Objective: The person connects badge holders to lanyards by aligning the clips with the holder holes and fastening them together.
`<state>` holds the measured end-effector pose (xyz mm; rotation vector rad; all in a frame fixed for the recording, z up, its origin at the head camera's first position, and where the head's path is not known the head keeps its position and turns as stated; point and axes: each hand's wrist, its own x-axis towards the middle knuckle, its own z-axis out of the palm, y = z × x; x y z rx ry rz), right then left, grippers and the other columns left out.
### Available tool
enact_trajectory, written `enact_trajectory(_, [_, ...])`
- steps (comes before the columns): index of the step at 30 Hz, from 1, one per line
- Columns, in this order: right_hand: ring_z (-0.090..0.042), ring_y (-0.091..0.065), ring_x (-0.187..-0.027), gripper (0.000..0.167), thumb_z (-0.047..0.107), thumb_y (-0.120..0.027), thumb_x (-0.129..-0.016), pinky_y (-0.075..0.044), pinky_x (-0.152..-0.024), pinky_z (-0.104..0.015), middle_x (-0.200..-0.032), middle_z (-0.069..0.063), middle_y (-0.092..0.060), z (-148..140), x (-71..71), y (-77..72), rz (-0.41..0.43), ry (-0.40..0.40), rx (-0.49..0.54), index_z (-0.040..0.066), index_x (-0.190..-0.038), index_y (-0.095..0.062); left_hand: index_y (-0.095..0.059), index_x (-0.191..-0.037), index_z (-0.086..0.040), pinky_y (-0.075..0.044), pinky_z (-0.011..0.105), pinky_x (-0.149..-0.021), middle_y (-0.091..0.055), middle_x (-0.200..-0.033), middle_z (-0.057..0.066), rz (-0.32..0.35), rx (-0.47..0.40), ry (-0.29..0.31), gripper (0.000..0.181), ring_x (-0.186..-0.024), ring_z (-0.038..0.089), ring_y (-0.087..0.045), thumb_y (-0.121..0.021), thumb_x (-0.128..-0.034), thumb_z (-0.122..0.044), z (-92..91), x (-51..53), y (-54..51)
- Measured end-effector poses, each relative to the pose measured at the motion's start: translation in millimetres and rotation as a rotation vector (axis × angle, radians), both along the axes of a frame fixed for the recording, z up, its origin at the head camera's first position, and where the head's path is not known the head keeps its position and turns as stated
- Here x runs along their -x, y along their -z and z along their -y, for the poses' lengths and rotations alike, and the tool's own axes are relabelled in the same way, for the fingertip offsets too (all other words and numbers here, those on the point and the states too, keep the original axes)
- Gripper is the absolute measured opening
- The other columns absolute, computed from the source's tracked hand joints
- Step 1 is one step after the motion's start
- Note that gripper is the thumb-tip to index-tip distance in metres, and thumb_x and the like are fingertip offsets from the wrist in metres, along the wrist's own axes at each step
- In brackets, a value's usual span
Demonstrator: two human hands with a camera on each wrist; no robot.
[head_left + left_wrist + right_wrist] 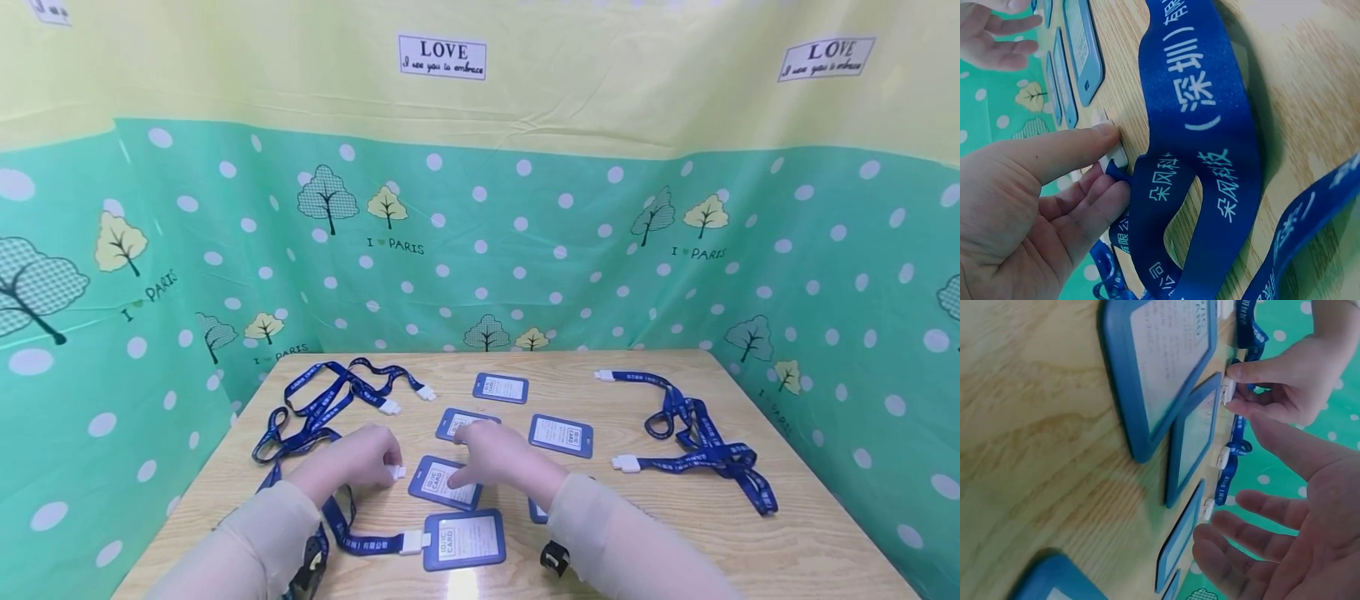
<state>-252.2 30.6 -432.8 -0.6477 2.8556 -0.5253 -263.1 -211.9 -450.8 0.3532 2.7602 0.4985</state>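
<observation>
My left hand (358,457) pinches the white plastic clip (1114,152) at the end of a blue lanyard (1210,112) between thumb and fingers. Just right of that clip lies a blue ID card holder (433,483), its slotted end toward the clip. Over this holder hovers my right hand (501,458), fingers spread and nothing in them; in the right wrist view the fingers (1254,534) are plainly relaxed. Nearer to me, another lanyard's clip (412,542) meets the left edge of a card holder (465,563).
More card holders lie farther back, including one (501,400) at the rear and one (561,450) at centre right. Tangled lanyards (307,433) fill the table's left side. Others (705,454) lie on the right. A green and yellow curtain (517,250) surrounds the wooden table (810,558).
</observation>
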Motion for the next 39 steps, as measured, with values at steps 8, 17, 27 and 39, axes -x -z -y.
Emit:
enact_trajectory(8, [-0.019,-0.066,-0.100,0.063,0.049,-0.089,-0.073,-0.056,-0.085,-0.037,-0.115,-0.001,-0.070,4,-3.4,8.0,-0.002,-0.010,-0.075,0.017,-0.123,-0.071,-0.076,-0.088,-0.018,-0.055,0.039,-0.074,-0.065,-0.081,-0.004,0.007,0.000,-0.006,0.013,-0.074,0.017,-0.059,-0.082,-0.0827,-0.008,-0.3,-1.2,-1.2])
enact_trajectory(17, [-0.011,-0.056,-0.072,0.051,0.051,-0.089,-0.073,-0.051,-0.068,-0.030,-0.087,0.006,-0.064,10,-6.7,12.7,-0.021,-0.006,-0.164,0.017,-0.106,-0.073,-0.076,-0.088,-0.018,-0.055,0.039,-0.075,-0.065,-0.081,-0.004,0.003,-0.001,-0.005,0.012,-0.074,0.017,-0.059,-0.081,-0.0834,-0.008,-2.2,-3.5,-3.7])
enact_trajectory(27, [-0.010,-0.053,-0.069,0.048,0.055,-0.089,-0.071,-0.047,-0.065,-0.029,-0.079,0.011,-0.059,11,-4.9,19.5,-0.049,-0.046,-0.210,0.020,-0.098,-0.071,-0.076,-0.090,-0.019,-0.055,0.039,-0.076,-0.065,-0.083,-0.005,0.008,0.009,-0.003,0.012,-0.076,0.016,-0.059,-0.081,-0.0841,-0.009,-0.2,-0.9,0.1])
enact_trajectory(39, [-0.010,-0.053,-0.067,0.040,0.050,-0.089,-0.073,-0.045,-0.062,-0.029,-0.076,0.011,-0.056,10,-4.0,21.3,-0.075,-0.056,-0.212,0.020,-0.093,-0.070,-0.076,-0.091,-0.018,-0.056,0.040,-0.079,-0.066,-0.084,-0.005,0.006,0.007,-0.004,0.012,-0.077,0.016,-0.060,-0.082,-0.0842,-0.009,-0.2,-1.5,-1.1])
